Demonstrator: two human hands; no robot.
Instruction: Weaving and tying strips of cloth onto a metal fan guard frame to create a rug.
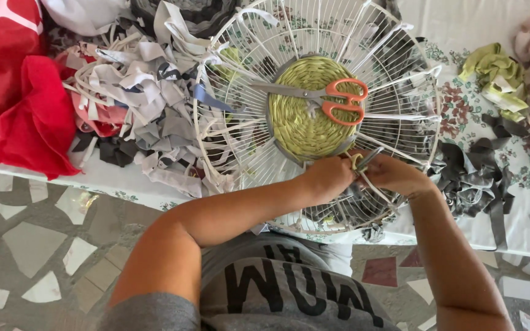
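1. While both sets of fingers pinch together at the near edge of the woven disc (308, 107), the left hand (326, 178) clamps a yellow-green fabric strip (356, 160) and the right hand (394, 175) grips it alongside a grey strip (372, 156).
2. Judging by that grip, a weaving pass is in hand: the strip is being worked around the white wire fan guard (400, 79), just below the disc.
3. Next move likely calls for threading under the neighbouring wire and keeping tension.
4. On the disc rest orange-handled scissors (338, 99).
5. Left of the disc lies a heap of cut strips (136, 98); right of it, dark grey strips (473, 178) and green cloth (495, 73).
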